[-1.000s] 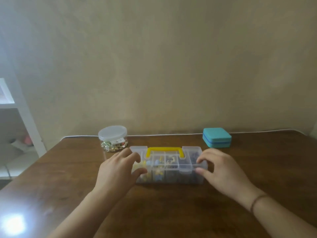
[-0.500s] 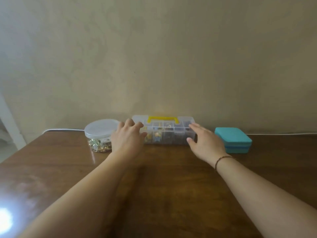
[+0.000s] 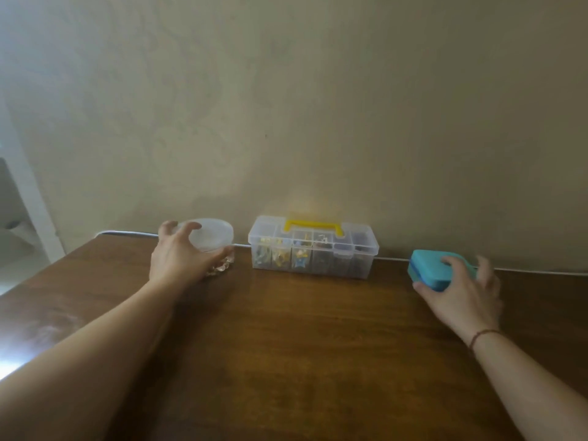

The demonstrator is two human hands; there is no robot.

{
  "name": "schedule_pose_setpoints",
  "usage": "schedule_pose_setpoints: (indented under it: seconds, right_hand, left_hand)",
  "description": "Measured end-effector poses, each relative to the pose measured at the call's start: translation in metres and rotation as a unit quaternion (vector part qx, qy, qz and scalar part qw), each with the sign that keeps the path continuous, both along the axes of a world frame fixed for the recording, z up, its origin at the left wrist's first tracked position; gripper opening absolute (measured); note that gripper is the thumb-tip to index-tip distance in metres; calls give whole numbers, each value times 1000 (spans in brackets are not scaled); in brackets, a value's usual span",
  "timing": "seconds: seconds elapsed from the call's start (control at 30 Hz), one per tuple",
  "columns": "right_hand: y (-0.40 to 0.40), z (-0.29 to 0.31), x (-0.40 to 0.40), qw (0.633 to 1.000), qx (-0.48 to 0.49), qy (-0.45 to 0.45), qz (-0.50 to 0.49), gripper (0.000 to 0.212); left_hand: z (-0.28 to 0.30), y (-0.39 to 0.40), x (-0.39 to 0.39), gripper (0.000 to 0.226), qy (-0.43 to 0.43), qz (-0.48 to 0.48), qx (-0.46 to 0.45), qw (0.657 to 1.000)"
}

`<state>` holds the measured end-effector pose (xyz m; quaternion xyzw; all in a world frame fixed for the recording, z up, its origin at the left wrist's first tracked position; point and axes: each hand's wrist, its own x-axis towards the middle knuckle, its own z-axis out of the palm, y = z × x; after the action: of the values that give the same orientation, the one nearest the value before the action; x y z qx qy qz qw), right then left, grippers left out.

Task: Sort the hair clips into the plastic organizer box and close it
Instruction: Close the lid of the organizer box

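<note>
The wooden table (image 3: pixel 286 345) runs up to a beige wall (image 3: pixel 318 90). The closed organizer box (image 3: pixel 313 254), clips showing through its compartments, sits at 12 o'clock against the wall. At 10 o'clock the left hand (image 3: pixel 178 259), arm outstretched, curls around a lidded jar (image 3: pixel 213 238). At 2 o'clock the right hand (image 3: pixel 461 291) grips a teal case (image 3: pixel 429 270), thumb on its near edge.

Brown wooden table (image 3: pixel 286 345) against a beige wall (image 3: pixel 318 106).

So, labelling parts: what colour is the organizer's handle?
Yellow; the handle shows in the head view.
</note>
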<state>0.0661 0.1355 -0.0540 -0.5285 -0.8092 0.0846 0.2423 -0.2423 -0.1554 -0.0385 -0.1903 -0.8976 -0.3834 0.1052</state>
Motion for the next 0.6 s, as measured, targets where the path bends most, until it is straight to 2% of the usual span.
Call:
schedule_pose_setpoints:
  seconds: [0.1, 0.23, 0.33, 0.47, 0.6]
  right_hand:
    - [0, -6, -1, 999, -12, 39, 11, 79]
    - [1, -8, -1, 999, -14, 26, 16, 79]
    - [0, -9, 0, 999, -15, 29, 18, 78]
    - [0, -11, 2, 999, -16, 40, 29, 77]
    - [3, -11, 3, 995, -26, 89, 43, 73]
  left_hand:
    - [9, -3, 7, 71, 41, -9, 52, 998]
    - [41, 16, 22, 67, 110, -49, 135, 983]
    - [64, 45, 36, 67, 127, -83, 172, 973]
    - [69, 80, 50, 69, 126, -120, 138, 975]
    - [52, 95, 56, 73, 105, -146, 77, 981]
